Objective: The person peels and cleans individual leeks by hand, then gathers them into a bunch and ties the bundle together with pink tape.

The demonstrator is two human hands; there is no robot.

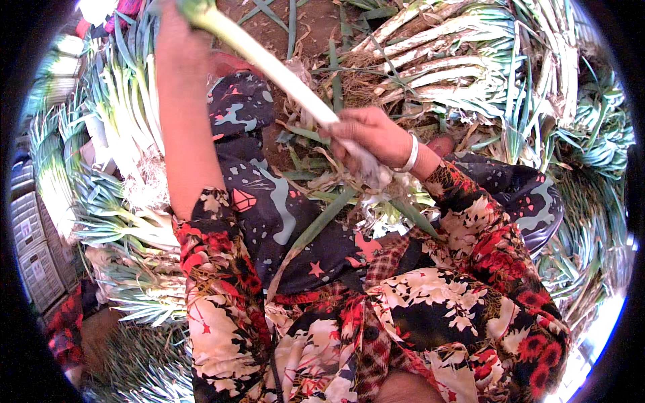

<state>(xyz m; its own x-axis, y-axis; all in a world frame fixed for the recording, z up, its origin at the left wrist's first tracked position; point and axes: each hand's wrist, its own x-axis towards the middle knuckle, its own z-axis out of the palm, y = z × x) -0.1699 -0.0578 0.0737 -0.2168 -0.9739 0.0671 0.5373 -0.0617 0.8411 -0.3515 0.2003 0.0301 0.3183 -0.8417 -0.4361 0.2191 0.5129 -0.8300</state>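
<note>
A long green onion (285, 77) slants across the upper middle, its green end high at the left and its white shank running down to the right. My right hand (373, 138), a pale bangle on its wrist, is closed round the lower shank. Papery greyish skin (369, 168) hangs just below those fingers. At the top left my left hand (180, 33) is smeared by motion and meets the onion's green end, gripping it there; its fingertips are hidden. A loose green leaf (322, 225) lies across my lap.
Bundled green onions (437, 60) are heaped at the upper right, with more greens (571, 221) down the right side. Upright green onions (131, 101) stand at the left, near grey plastic crates (44, 235). Leaf scraps (302, 158) litter the ground between my legs.
</note>
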